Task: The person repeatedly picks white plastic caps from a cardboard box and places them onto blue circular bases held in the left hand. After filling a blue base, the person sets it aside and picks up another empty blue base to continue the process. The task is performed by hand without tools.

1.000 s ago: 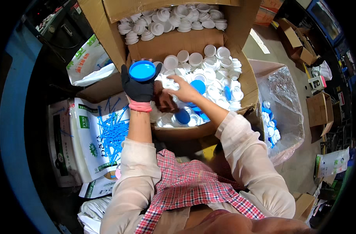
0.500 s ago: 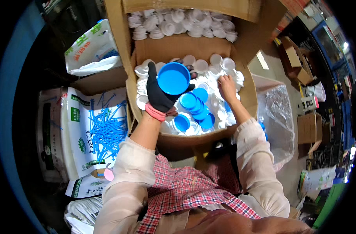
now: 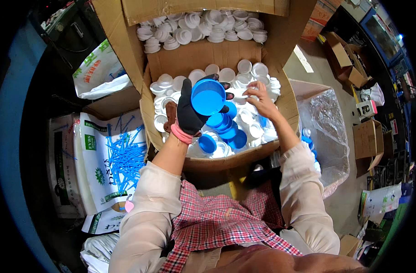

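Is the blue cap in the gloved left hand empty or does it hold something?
Empty. The blue cap in the gloved left hand shows only its bare blue hollow to the camera.

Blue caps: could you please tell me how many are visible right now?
About 7: one blue cap in the gloved left hand, roughly six loose blue caps among white caps below it. More may be buried.
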A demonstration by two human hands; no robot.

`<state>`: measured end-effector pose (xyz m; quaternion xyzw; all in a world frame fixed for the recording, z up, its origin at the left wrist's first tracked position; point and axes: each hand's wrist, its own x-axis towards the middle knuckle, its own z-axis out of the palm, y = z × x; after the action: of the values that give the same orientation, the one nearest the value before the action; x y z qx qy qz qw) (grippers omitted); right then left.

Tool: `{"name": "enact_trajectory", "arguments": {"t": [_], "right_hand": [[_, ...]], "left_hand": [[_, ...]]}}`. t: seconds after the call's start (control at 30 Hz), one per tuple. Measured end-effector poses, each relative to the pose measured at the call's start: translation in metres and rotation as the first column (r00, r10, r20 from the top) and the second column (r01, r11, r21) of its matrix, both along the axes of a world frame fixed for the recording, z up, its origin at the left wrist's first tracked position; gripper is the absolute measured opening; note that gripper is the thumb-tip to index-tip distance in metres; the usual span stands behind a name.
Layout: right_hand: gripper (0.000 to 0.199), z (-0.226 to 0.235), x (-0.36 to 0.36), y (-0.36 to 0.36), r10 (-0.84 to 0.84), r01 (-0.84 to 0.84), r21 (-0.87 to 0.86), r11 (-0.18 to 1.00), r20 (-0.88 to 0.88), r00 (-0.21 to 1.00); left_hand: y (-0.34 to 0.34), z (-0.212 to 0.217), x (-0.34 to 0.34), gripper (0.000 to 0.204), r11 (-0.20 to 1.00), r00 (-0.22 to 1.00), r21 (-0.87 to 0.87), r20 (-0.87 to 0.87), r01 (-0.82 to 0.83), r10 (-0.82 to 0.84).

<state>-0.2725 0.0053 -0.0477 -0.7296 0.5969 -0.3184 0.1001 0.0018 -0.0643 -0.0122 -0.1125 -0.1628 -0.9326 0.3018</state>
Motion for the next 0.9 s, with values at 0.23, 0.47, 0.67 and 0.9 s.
{"name": "enact_trajectory", "arguments": {"t": [0.23, 0.47, 0.67, 0.9], "right_hand": [[0.042, 0.071, 0.047, 0.055, -0.062, -0.289, 0.143, 0.947, 0.961, 0.271], [0.064, 0.052, 0.060, 0.061, -0.003, -0.238, 0.117, 0.964, 0.902, 0.431], [0.057, 0.051, 0.032, 0.063, -0.207, -0.314, 0.165, 0.935, 0.973, -0.104], [0.059, 0.060, 0.051, 0.065, -0.221, -0.393, 0.209, 0.895, 0.975, 0.015]], "left_hand": [[0.018, 0.007, -0.012, 0.079, 0.995, 0.995, 0.042, 0.033, 0.090, -0.091], [0.032, 0.006, -0.022, 0.081, 0.989, 0.977, 0.124, 0.186, 0.080, -0.102], [0.013, 0.002, -0.012, 0.079, 0.979, 0.995, 0.203, 0.080, 0.035, -0.052], [0.026, 0.005, -0.020, 0.076, 0.981, 0.991, 0.160, 0.069, 0.106, -0.118]]}}
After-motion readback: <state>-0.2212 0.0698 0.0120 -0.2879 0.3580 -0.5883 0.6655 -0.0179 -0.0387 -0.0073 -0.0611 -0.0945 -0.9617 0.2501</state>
